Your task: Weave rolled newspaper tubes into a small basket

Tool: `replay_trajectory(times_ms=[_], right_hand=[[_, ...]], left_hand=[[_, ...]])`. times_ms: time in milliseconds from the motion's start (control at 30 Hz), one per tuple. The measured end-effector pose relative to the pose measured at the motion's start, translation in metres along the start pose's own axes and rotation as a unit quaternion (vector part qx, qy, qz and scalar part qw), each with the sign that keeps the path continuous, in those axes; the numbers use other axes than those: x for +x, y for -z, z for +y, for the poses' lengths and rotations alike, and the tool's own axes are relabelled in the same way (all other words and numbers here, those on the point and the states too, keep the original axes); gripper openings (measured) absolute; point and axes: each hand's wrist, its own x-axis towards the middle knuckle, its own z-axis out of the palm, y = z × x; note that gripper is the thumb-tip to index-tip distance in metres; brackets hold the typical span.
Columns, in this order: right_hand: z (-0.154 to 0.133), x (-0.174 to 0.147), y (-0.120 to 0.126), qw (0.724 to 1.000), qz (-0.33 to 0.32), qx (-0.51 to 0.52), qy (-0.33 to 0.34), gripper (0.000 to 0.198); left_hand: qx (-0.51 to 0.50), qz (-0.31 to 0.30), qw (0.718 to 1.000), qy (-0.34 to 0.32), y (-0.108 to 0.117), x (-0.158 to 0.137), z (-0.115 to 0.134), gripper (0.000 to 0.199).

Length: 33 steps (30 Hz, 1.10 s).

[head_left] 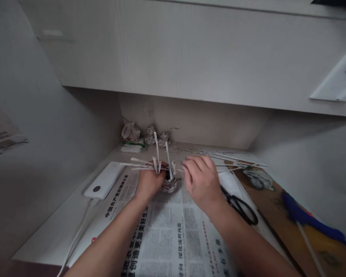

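Observation:
Over the newspaper, my left hand (pixel 150 182) is closed around the side of a small woven paper basket (pixel 169 186). Rolled paper sticks (pixel 157 148) rise from its rim, and others point out to the left past my fingers. To the right of the basket, my right hand (pixel 201 180) is closed in a pinch. A thin rolled paper strip (pixel 179 170) runs from the basket into its fingertips. The far side of the basket and part of my left fingers are hidden.
Two small woven paper pieces (pixel 164 139) stand at the back wall near a tissue pack (pixel 132 146). A white power bank (pixel 105 180) lies left. Right are loose paper sticks (pixel 219 154), black scissors (pixel 242 209) and a blue glue gun (pixel 311 221). A cabinet overhangs the desk.

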Motion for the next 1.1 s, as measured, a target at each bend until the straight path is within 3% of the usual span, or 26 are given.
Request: replay_trajectory(times_ms=[100,167,400,500,600,867,1100], right_hand=[[-0.001,-0.017,0.001,0.986,-0.093,0.099,-0.095,0.029],[-0.002,-0.025,-0.006,0.971,-0.113,0.162,-0.134,0.027],[-0.010,-0.041,-0.035,0.971,0.013,0.202,-0.131,0.025],[-0.008,-0.045,-0.049,0.961,0.019,0.231,-0.153,0.018],[-0.005,-0.046,-0.058,0.945,0.022,0.267,-0.187,0.023],[0.003,-0.044,-0.059,0.943,0.061,0.247,-0.215,0.006],[0.005,-0.045,-0.058,0.934,0.092,0.269,-0.215,0.011]], left_hand=[[-0.022,0.006,1.000,0.009,0.000,-0.004,0.006,0.020],[-0.038,0.000,0.999,0.012,-0.002,-0.007,0.009,0.019],[-0.056,-0.055,0.997,0.009,-0.014,-0.017,0.009,0.020],[-0.032,-0.069,0.997,-0.014,-0.016,-0.019,0.010,0.020],[-0.022,-0.072,0.997,-0.025,-0.018,-0.020,0.010,0.018],[0.008,-0.085,0.996,-0.024,-0.018,-0.022,0.013,0.018],[0.002,-0.087,0.996,0.014,-0.016,-0.023,0.015,0.018]])
